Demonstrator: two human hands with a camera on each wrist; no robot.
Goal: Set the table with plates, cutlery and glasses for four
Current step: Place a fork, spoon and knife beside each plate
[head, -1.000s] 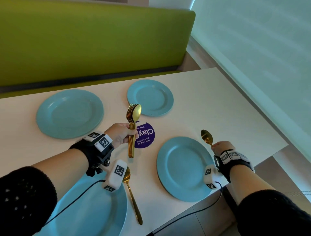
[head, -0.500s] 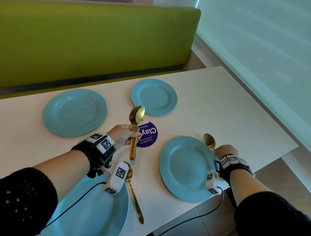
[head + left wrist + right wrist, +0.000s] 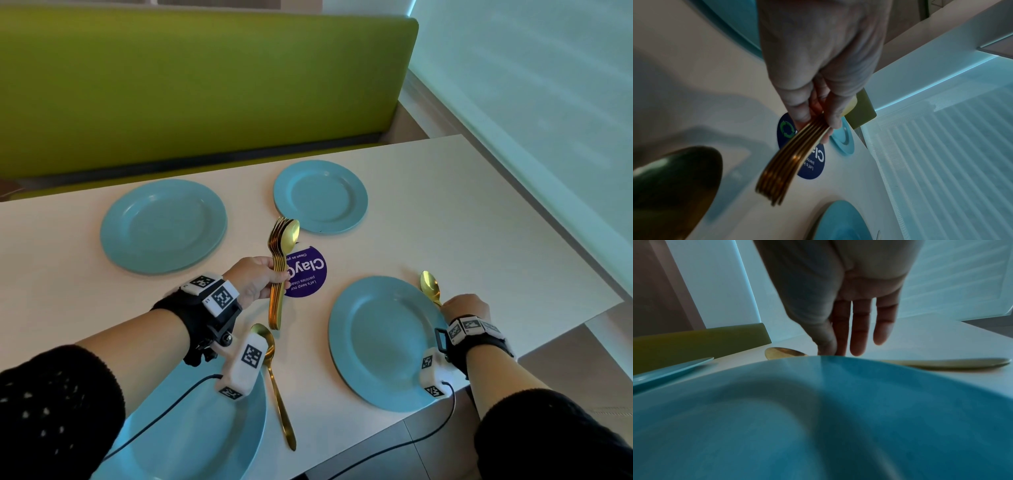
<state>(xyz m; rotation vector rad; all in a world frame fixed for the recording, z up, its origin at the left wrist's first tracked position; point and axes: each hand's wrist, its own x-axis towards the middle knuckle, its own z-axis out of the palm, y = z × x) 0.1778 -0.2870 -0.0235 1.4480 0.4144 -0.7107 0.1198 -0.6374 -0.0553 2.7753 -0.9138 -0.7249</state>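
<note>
- Since the frame one second back, right hand point(image 3: 464, 306) has come down from above the tabletop point(image 3: 462, 222) to its surface; the gold spoon point(image 3: 430, 286) it held raised now lies flat just right of the near-right plate point(image 3: 383, 342).
- Right hand state: fingers point(image 3: 882, 331) extended and relaxed in the wrist view, tips down at the spoon's handle just behind the plate rim. Contact with the handle is hidden by the rim; cannot tell whether the hand grips it.
- Spoon bowl points away from the person; the handle runs back under the right hand.
- Left hand point(image 3: 255, 282) grips a bundle of gold cutlery point(image 3: 281, 267) by the handles, thumb and fingers curled round the stack, heads up and tilted away. Bundle hangs over the purple round sticker point(image 3: 310, 274), between the four plates. Position close to that of the earlier frames.
- Bundle content: fork tines and one spoon bowl show at the top; the left wrist view shows several stacked handle edges, exact count uncertain.
- Count, plates: four teal ones. Far-left plate point(image 3: 164, 226), far-right plate point(image 3: 320, 197), near-right plate, near-left plate point(image 3: 191, 435) partly under the left forearm.
- Count, spoons laid: two. Second spoon point(image 3: 279, 394) lies just right of the near-left plate, bowl away from the person, unchanged from before.
- Green bench seat point(image 3: 188, 85) behind the far edge of the tabletop.
</note>
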